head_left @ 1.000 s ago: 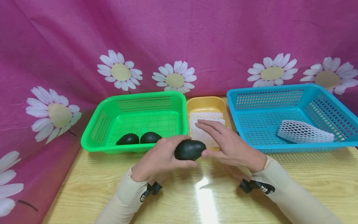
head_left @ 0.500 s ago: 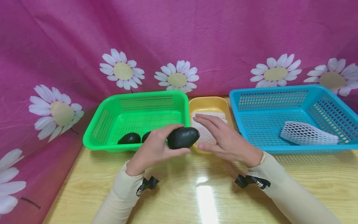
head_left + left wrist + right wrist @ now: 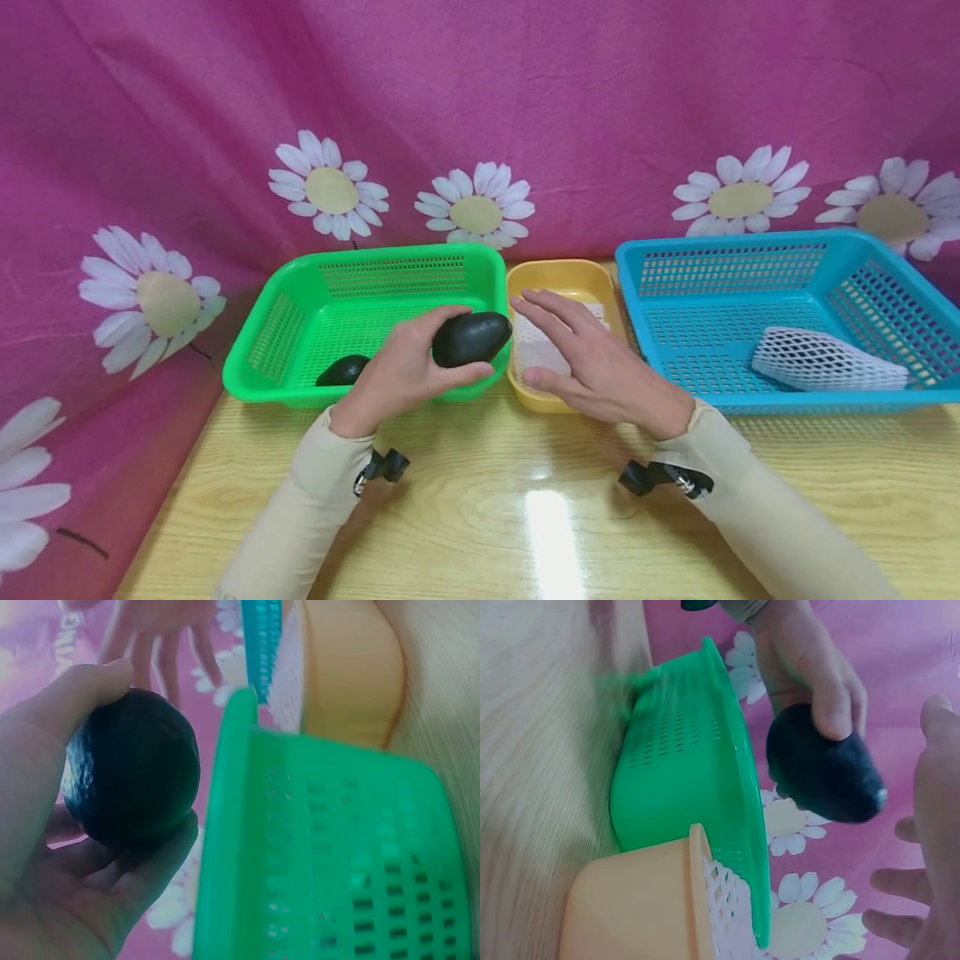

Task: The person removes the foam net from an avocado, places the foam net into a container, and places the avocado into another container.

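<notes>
"How far along was the work?"

"Partly, I'd judge. The dark avocado (image 3: 471, 340) was bare, held up above the level of the rim of the green basket (image 3: 243, 375). A second avocado (image 3: 342, 371) lay bare inside that basket. The left hand (image 3: 397, 367) blocked part of the view, so I couldn't tell whether more were there."

"Anything finished?"

"One piece, it seemed: a plump mesh sleeve (image 3: 825, 360) lay in the blue basket (image 3: 712, 400), with something dark showing through. More white mesh (image 3: 540, 354) lay in the yellow tray (image 3: 543, 404), between the two baskets on the desk (image 3: 450, 517). So at least the two bare avocados looked left over."

"And the hands?"

"The left one grasped the first avocado, its thumb along the near side and the narrow end pointing right. The right hand (image 3: 600, 375) held nothing; it hung over the tray with its fingers outstretched towards the avocado, just beside the tip but apart from it in the right wrist view."
</notes>
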Demonstrator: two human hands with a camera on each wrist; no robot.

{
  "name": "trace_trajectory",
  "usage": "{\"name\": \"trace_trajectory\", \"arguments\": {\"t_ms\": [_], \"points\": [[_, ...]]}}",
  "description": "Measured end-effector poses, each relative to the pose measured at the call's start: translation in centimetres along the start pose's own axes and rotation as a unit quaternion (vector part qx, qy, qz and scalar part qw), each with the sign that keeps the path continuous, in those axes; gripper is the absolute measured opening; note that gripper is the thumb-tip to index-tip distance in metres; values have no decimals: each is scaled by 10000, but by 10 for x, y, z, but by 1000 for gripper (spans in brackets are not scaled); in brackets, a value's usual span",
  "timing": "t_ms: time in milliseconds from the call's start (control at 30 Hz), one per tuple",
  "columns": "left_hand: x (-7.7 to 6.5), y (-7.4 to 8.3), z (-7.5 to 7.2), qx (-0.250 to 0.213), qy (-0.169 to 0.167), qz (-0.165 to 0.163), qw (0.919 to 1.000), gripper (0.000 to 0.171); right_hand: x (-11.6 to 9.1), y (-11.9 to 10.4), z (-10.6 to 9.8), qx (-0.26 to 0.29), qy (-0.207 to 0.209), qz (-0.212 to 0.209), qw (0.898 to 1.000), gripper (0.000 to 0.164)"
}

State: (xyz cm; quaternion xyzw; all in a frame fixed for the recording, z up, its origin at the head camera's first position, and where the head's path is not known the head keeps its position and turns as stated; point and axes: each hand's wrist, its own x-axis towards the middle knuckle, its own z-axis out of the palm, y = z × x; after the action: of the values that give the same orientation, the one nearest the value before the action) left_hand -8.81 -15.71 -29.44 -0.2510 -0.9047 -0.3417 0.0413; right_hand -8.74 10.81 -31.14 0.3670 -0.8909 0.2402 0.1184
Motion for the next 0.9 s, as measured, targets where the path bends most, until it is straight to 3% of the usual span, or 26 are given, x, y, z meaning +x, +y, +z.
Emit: {"name": "trace_trajectory", "arguments": {"t_ms": [300,600,900], "points": [[6,-24,-9,350,-355,-634,9967,69,2,-2,3,64,-165,104,9998,77],[18,-30,-8,808,-795,-668,9913,63,5,-5,7,127,-231,179,9995,76],[31,-29,-6,1430,-1598,-687,9743,63,7,-5,15,224,-309,184,9991,74]]}}
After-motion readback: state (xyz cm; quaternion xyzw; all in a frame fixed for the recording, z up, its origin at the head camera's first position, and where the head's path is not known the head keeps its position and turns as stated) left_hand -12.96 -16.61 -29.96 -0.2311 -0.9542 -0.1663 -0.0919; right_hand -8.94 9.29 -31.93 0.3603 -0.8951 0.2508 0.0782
